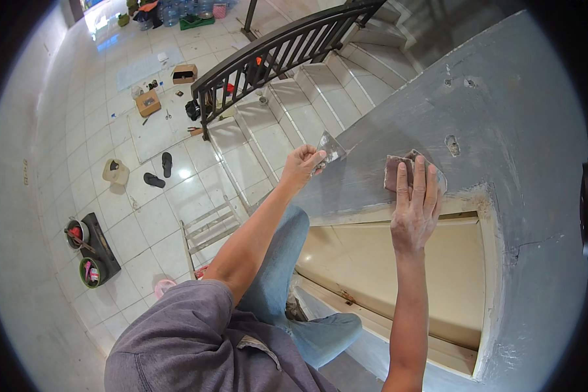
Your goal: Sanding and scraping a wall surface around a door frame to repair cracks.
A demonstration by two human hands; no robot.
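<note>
My left hand point(301, 165) grips a putty knife point(330, 147) with a smeared metal blade, close to the edge of the grey wall point(514, 122). With fingers spread, my right hand point(416, 210) presses a folded sheet of brown sandpaper point(396, 174) flat against that wall. The sheet's far part is partly hidden under the fingers. Below my right hand is a framed opening point(490, 220) with a cream panel point(421, 264) inside. Right of the sandpaper, a chipped hole point(452, 145) shows in the wall, and a crack point(534, 245) runs from near the frame's corner.
Far below, a tiled floor point(152, 215) holds sandals point(166, 164), cardboard boxes point(148, 103), buckets point(91, 272) and a bag-like beige container point(115, 171). A ladder point(210, 225) stands beside my leg. Stairs point(294, 117) with a dark metal railing point(274, 44) rise beyond the wall's edge.
</note>
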